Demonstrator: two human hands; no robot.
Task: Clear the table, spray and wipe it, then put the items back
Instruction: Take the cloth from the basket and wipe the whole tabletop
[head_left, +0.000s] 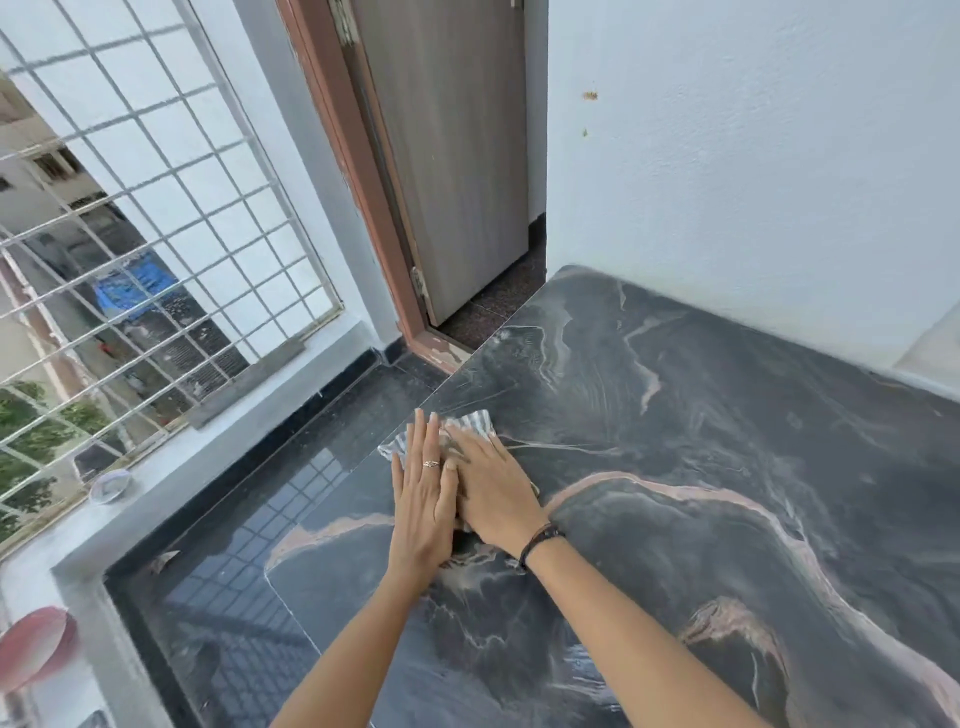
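Note:
A dark marble table (701, 415) with pink veins fills the right and lower part of the head view. A striped grey-white cloth (470, 422) lies on it near its left edge. My left hand (423, 499) and my right hand (491, 486) lie side by side, flat on the cloth with straight fingers, pressing it onto the table. Most of the cloth is hidden under the hands. Faint wipe streaks show on the surface beyond the cloth.
A white wall (753, 182) borders the table at the back. A wooden door (452, 156) stands beyond the far left corner. A barred window (145, 234) with a grey ledge (208, 457) runs along the left; a small clear bowl (109, 486) sits on it.

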